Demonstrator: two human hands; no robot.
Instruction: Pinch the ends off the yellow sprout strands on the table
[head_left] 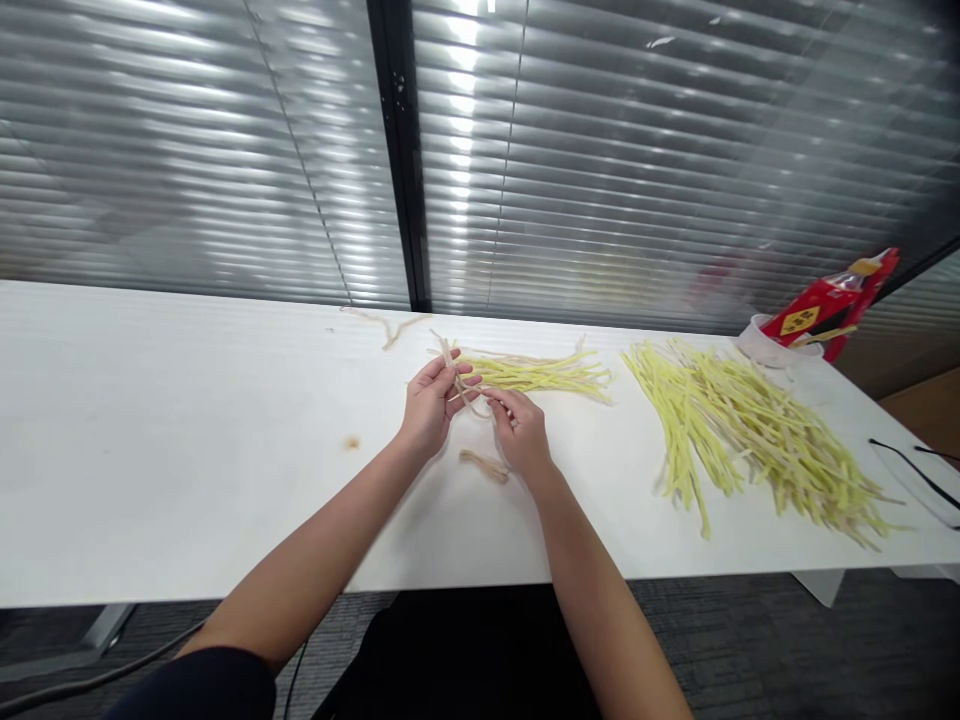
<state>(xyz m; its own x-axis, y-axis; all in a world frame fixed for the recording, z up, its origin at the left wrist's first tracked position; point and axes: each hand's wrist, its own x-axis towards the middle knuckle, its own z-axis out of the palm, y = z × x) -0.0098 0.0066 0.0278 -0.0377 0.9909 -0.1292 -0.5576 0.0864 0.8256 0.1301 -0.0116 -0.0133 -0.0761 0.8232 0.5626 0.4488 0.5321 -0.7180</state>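
Above the middle of the white table, my left hand (pixel 433 402) holds a thin beige strand (pixel 448 352) between thumb and fingers, palm turned up. My right hand (pixel 519 425) is just to its right, thumb and index finger pinched on the same strand or one crossing it; which one I cannot tell. Behind both hands lies a bundle of yellow strips (pixel 536 374), its left end partly hidden by my left hand. A short beige bunch (pixel 485 465) rests on the table below my hands.
At the right lies a large pile of yellow strips (pixel 787 435). Beyond it stand a white bowl (pixel 765 345) and a red packet (pixel 817 312). Black-framed glasses (pixel 926 482) lie at the right edge. Loose beige strands (pixel 390 330) are near the blinds.
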